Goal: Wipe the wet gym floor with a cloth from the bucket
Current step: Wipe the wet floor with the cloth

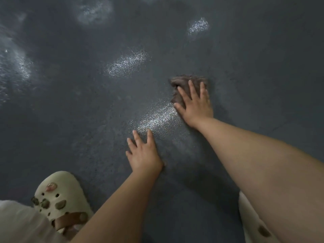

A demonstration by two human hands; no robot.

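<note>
A brown-grey cloth lies bunched on the dark grey textured gym floor, right of centre. My right hand presses flat on the cloth with straight spread fingers, covering its near part. My left hand rests flat on the bare floor, nearer to me and to the left, fingers spread. A shiny wet patch glistens between the two hands. No bucket shows in this view.
More wet, reflective patches sit ahead, at far right, at the top and along the left edge. My cream clog with charms stands at lower left; the other clog peeks out at lower right.
</note>
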